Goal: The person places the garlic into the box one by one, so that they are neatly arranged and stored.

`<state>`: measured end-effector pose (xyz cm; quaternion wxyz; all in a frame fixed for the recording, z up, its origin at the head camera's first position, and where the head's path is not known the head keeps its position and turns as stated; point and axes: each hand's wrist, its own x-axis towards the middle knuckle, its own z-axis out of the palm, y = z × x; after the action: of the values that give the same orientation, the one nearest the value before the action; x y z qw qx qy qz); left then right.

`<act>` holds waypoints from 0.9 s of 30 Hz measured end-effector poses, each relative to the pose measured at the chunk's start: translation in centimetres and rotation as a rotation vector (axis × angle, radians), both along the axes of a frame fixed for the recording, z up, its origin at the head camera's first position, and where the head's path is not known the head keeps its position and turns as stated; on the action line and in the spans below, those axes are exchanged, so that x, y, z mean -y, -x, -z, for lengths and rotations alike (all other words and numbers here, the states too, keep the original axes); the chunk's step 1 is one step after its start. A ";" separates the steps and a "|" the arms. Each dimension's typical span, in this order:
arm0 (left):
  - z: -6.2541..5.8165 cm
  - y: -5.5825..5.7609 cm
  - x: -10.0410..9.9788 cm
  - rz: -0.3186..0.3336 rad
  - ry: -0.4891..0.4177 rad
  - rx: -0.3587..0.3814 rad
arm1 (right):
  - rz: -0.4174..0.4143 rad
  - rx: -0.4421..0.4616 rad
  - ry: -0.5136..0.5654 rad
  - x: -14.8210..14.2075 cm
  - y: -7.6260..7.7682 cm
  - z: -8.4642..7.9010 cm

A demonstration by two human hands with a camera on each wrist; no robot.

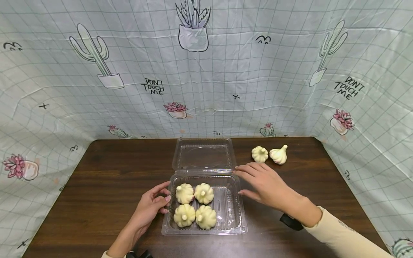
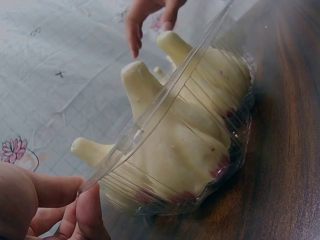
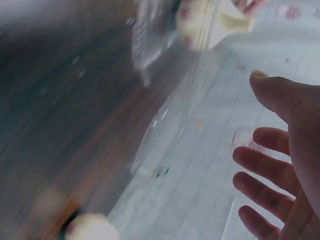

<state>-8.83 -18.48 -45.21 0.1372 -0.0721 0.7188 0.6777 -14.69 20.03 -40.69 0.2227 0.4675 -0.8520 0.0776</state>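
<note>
A clear plastic clamshell box [image 1: 226, 229] lies on the table with its lid folded back. Several garlic bulbs [image 1: 184, 215] sit in two rows in the left part of its tray. At the left rim, my left hand [image 1: 150, 206] pinches the box edge between thumb and fingers, as the left wrist view shows up close. My right hand [image 1: 262, 184] hovers over the right rim with its fingers spread and nothing in it. Two more garlic bulbs [image 1: 260, 154] lie beyond it on the table, side by side.
The dark wooden table [image 1: 113, 172] runs back to a hanging grid-patterned cloth [image 1: 206, 89] printed with cacti, which also closes off both sides. The transparent lid [image 1: 204, 157] reaches toward the table's back edge.
</note>
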 end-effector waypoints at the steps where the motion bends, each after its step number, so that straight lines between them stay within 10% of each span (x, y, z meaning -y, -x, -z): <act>1: 0.0 0.0 0.0 -0.001 0.000 0.001 | 0.017 0.001 0.012 -0.5 0.1 0.0; 27: -0.2 -0.3 0.0 0.016 0.022 -0.010 | 0.559 0.123 0.149 -10.3 2.7 1.9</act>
<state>-8.57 -18.51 -45.02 0.1385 -0.0644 0.7274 0.6691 -17.36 30.38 -42.63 0.2169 0.1914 -0.9516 0.1038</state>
